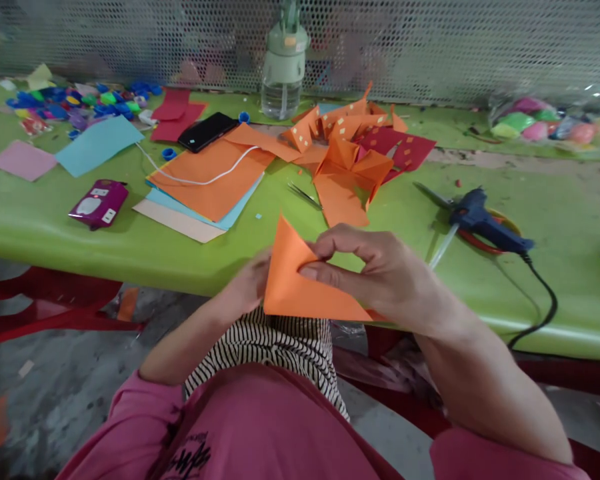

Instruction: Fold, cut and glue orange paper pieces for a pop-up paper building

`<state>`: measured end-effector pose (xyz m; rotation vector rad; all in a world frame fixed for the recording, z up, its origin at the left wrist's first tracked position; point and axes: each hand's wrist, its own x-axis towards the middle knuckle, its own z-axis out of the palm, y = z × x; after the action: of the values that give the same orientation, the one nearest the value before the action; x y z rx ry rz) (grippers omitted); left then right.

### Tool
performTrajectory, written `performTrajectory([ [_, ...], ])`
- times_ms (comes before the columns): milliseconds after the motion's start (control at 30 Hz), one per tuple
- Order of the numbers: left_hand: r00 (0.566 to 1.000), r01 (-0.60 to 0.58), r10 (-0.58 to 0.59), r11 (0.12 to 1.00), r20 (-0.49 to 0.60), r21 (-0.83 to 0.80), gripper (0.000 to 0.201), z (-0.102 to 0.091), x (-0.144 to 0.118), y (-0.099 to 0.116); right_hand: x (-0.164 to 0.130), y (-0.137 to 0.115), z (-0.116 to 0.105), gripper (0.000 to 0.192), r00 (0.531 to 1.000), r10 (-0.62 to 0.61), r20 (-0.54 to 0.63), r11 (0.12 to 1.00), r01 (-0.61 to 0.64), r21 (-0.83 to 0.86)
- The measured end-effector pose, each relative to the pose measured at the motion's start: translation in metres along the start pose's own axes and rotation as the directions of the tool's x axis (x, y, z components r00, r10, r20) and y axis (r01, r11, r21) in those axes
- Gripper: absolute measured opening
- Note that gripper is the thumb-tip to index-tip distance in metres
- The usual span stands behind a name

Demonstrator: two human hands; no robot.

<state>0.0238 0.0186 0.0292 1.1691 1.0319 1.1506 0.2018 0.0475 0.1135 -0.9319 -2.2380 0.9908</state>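
Note:
A folded orange paper sheet (293, 283) is held over the front edge of the green table (55, 220). My left hand (247, 287) grips its left side from behind, mostly hidden by the paper. My right hand (380, 273) pinches its upper right part, thumb and fingers curled over the fold. A pile of folded orange and red paper pieces (353, 157) with small square cut-outs lies on the table beyond my hands.
A blue glue gun (485, 223) with black cord lies right, over orange-handled scissors. A stack of orange, blue and cream sheets (205, 190), a black phone (206, 131), a purple device (99, 202), a green bottle (283, 63), bottle caps (75, 103) and tweezers (304, 195) lie around.

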Motion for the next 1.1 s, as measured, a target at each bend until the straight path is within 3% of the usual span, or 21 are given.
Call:
performTrajectory([
  [100, 0.999, -0.035, 0.036, 0.989, 0.004, -0.143, 0.052, -0.011, 0.001, 0.013, -0.001, 0.008, -0.002, 0.03, 0.995, 0.092, -0.029, 0.996, -0.092, 0.004],
  [200, 0.995, -0.097, 0.097, 0.994, -0.011, -0.059, 0.037, -0.014, -0.001, 0.019, -0.001, 0.014, 0.0, 0.035, 0.992, 0.12, -0.033, 0.992, -0.121, -0.024],
  [333, 0.995, -0.059, 0.059, 0.998, -0.082, -0.003, 0.028, -0.011, -0.002, 0.018, -0.003, 0.018, 0.005, 0.037, 0.991, 0.136, -0.016, 0.99, -0.137, -0.046],
  [567, 0.986, -0.063, 0.049, 0.995, -0.161, -0.083, 0.026, -0.009, 0.001, 0.016, -0.007, 0.022, 0.007, 0.033, 0.996, 0.092, -0.006, 0.994, -0.093, -0.059],
  [833, 0.976, -0.031, 0.004, 0.992, -0.217, -0.12, 0.036, -0.006, 0.004, 0.019, -0.013, 0.02, 0.011, 0.027, 0.991, 0.121, 0.059, 0.993, -0.121, -0.008],
  [1100, 1.0, 0.023, -0.023, 0.999, 0.011, -0.041, 0.035, -0.006, 0.004, 0.016, -0.016, 0.034, 0.006, 0.037, 0.971, 0.237, -0.033, 0.971, -0.236, 0.039],
])
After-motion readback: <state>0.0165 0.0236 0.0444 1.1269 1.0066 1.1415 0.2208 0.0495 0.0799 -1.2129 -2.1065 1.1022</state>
